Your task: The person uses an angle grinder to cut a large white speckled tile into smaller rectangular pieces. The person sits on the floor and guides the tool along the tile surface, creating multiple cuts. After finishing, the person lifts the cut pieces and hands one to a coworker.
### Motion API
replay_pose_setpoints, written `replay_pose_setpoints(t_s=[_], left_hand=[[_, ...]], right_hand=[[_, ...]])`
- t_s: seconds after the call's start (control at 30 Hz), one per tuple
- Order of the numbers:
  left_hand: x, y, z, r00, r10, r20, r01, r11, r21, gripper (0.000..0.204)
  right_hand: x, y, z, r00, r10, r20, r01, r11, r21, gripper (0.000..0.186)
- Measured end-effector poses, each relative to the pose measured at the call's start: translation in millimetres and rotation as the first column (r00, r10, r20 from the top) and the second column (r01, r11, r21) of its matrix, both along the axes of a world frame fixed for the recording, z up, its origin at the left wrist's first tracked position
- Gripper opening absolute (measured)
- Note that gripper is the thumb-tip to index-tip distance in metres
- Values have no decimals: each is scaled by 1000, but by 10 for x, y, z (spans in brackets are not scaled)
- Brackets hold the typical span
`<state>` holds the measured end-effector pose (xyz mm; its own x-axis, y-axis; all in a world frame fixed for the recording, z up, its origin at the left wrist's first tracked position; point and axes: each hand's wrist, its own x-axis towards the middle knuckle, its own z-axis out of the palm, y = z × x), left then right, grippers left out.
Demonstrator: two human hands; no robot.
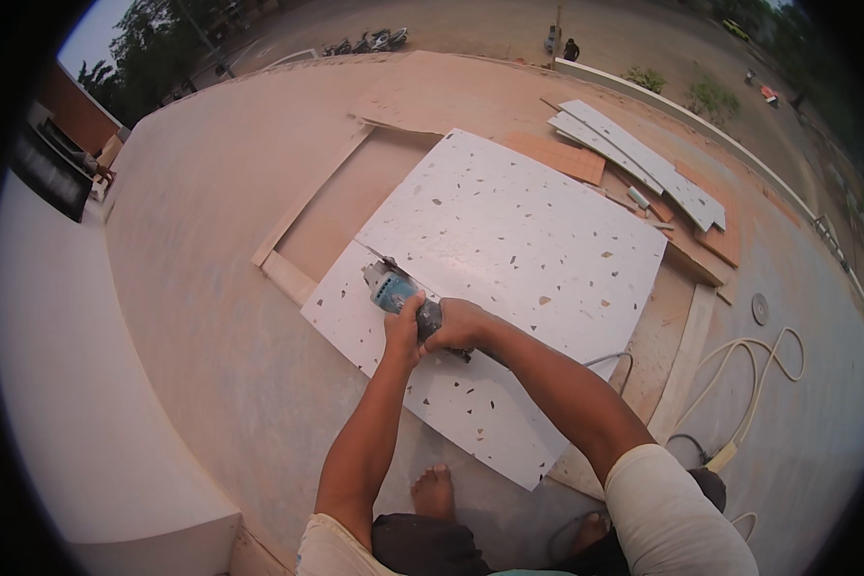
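Observation:
A blue and black angle grinder [392,288] rests low over a large white speckled tile [509,250], near the tile's left side. My left hand [402,331] wraps around the grinder's body from the left. From the right, my right hand [454,324] closes around its dark rear part. The grinder's disc, seen edge-on, lies along a thin line that starts at the tile's upper left edge. How deep the disc sits in the tile cannot be made out. A grey cord [628,370] shows beyond my right forearm.
Under the tile lies a wooden frame [302,197]. Cut white strips [634,158] and orange-brown boards [559,156] are piled at the far right. A loose round disc [759,308] and a coiled cream extension cable [754,384] lie on the floor at right. My bare foot [434,494] stands near the tile's front edge.

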<state>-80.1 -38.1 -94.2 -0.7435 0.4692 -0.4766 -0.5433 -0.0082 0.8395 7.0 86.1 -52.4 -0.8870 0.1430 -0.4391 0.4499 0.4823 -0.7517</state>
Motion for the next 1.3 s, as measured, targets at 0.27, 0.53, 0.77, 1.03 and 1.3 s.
replay_pose_setpoints(t_s=[0.27, 0.53, 0.77, 1.03, 1.3], left_hand=[[10, 9, 98, 1000, -8, 26, 8, 1000, 2, 29], [-25, 0, 47, 999, -2, 45, 2, 1000, 11, 29], [17, 40, 164, 995, 13, 103, -12, 1000, -10, 32], [74, 26, 69, 999, 5, 45, -3, 999, -42, 34], [258, 6, 90, 999, 3, 51, -5, 999, 39, 31]], right_hand=[[-27, 6, 18, 1000, -7, 26, 6, 999, 37, 62], [-27, 9, 76, 1000, 10, 23, -9, 1000, -15, 61], [-36, 43, -1, 998, 27, 51, -25, 999, -29, 62], [64, 12, 5, 1000, -14, -4, 14, 1000, -7, 65], [237, 19, 22, 1000, 4, 10, -4, 1000, 14, 65]])
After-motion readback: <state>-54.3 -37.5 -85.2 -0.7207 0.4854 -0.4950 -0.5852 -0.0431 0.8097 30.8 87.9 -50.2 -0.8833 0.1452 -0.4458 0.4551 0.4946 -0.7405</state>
